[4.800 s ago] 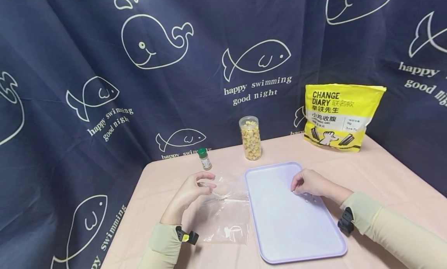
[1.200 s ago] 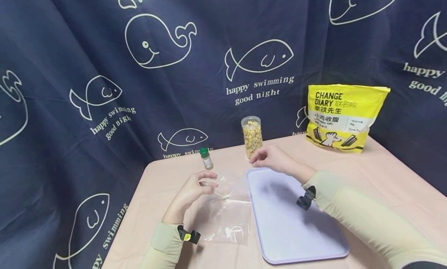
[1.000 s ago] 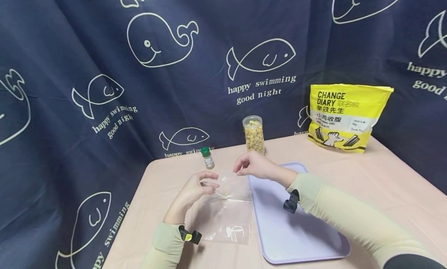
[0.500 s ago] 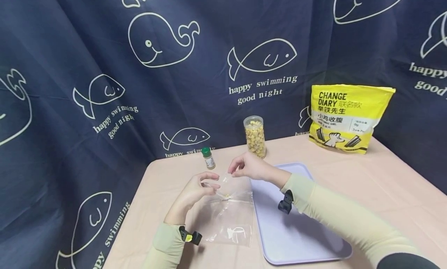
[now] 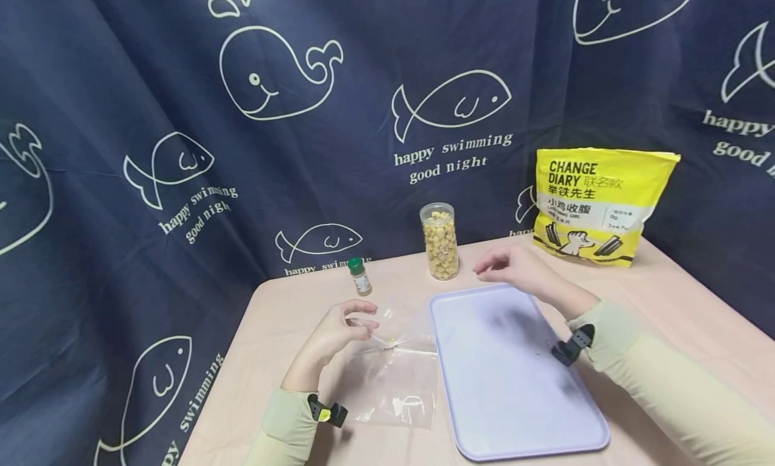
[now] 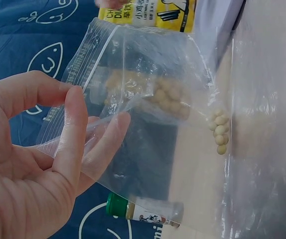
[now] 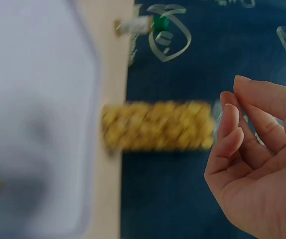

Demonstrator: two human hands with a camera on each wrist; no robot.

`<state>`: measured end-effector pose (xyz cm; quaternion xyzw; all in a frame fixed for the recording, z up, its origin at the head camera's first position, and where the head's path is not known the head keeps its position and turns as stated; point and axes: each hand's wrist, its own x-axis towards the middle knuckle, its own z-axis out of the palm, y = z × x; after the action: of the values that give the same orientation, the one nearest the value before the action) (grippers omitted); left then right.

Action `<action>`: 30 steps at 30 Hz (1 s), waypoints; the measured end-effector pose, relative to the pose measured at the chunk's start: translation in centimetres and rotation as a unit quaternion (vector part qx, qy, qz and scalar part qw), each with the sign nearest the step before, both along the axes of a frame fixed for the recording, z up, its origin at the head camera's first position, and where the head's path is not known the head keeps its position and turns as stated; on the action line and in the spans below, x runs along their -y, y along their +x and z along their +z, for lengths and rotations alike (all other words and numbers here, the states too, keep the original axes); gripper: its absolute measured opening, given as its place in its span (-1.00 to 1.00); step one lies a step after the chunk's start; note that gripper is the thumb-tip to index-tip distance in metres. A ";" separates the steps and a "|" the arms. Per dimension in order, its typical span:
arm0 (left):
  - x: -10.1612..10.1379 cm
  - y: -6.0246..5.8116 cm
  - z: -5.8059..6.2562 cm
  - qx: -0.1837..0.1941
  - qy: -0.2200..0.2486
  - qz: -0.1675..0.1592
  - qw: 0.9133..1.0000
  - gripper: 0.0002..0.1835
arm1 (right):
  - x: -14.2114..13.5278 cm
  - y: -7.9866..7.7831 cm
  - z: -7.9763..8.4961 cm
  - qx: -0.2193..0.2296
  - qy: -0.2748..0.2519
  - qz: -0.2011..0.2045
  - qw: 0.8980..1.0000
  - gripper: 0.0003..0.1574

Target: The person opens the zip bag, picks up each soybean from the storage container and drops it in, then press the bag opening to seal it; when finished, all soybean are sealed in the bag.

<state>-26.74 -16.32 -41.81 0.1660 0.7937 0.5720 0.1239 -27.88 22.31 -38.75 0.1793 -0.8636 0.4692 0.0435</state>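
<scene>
My left hand point(image 5: 331, 338) pinches the top edge of a clear zip bag point(image 5: 393, 378) and spreads its mouth with the fingers. In the left wrist view, several pale round soybeans point(image 6: 219, 130) lie at the bottom of the bag point(image 6: 148, 144). My right hand point(image 5: 522, 272) is raised over the far right part of the lilac tray point(image 5: 502, 385), its fingers loosely bent with nothing seen between them. A small pale bean point(image 5: 537, 352) shows on the tray beside the right wrist, whose camera partly covers that area.
A clear jar of popcorn-like yellow pieces point(image 5: 440, 247) stands behind the tray. Left of it is a small green-capped shaker bottle point(image 5: 360, 278). A yellow snack pouch point(image 5: 599, 204) stands at the back right, before a dark blue curtain point(image 5: 339, 163).
My right hand went from the tray's right side to the bag's mouth, then swung back right over the tray. The left hand keeps its hold on the bag.
</scene>
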 end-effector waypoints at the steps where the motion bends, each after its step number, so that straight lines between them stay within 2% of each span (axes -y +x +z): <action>1: 0.0 0.0 0.0 0.001 0.000 0.001 1.000 -0.44 | -0.8 0.2 -0.5 0.003 0.002 -0.003 1.000 -0.77; 8: 0.3 0.1 0.0 0.002 0.002 -0.003 1.000 -0.43 | -5.1 2.1 -4.9 0.042 0.012 -0.002 0.999 -0.75; 14: 0.4 0.1 0.2 -0.002 -0.002 -0.003 1.000 -0.42 | -6.7 3.3 -7.9 0.077 0.017 0.006 0.997 -0.74; 22: 0.3 0.0 0.0 -0.001 -0.006 0.000 1.000 -0.43 | -6.8 4.2 -9.4 0.101 0.008 0.016 0.995 -0.77; 30: 0.2 0.1 0.0 -0.001 -0.011 0.004 1.000 -0.42 | -6.6 4.6 -9.7 0.076 0.044 -0.001 0.996 -0.81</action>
<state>-26.65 -16.49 -41.81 0.1622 0.8005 0.5638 0.1231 -23.29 28.93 -48.50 0.1437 -0.8845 0.4429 -0.0295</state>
